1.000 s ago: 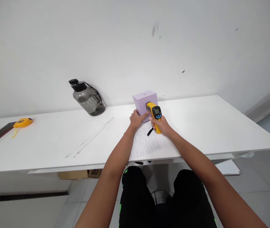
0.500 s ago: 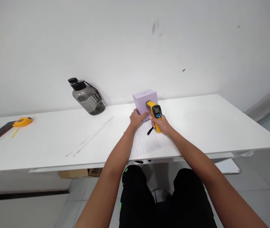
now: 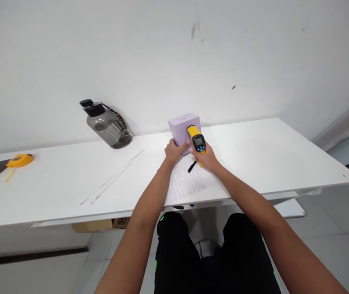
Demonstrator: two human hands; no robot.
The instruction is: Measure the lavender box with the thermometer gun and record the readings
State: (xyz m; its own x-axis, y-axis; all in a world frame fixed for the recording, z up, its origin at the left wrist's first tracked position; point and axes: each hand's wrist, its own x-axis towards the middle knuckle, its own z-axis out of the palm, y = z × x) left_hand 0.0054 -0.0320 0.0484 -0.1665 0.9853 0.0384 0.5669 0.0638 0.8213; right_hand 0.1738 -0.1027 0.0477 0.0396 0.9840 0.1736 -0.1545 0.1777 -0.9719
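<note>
As the left hand [image 3: 172,151] clasps the lilac box [image 3: 179,130] on the table [image 3: 248,155], apparently to steady it, the right hand [image 3: 207,157], fingers closed, grips the yellow gun-shaped meter [image 3: 195,132] so it faces the box.

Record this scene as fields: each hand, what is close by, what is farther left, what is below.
Left hand: holds lilac box, thumb across its front
Right hand: grips yellow gun-shaped meter, front end at the box
Close by: marked sheet, black pen on it
Farther left: gray bottle near wall; orange tape measure
Below: cardboard box
</note>
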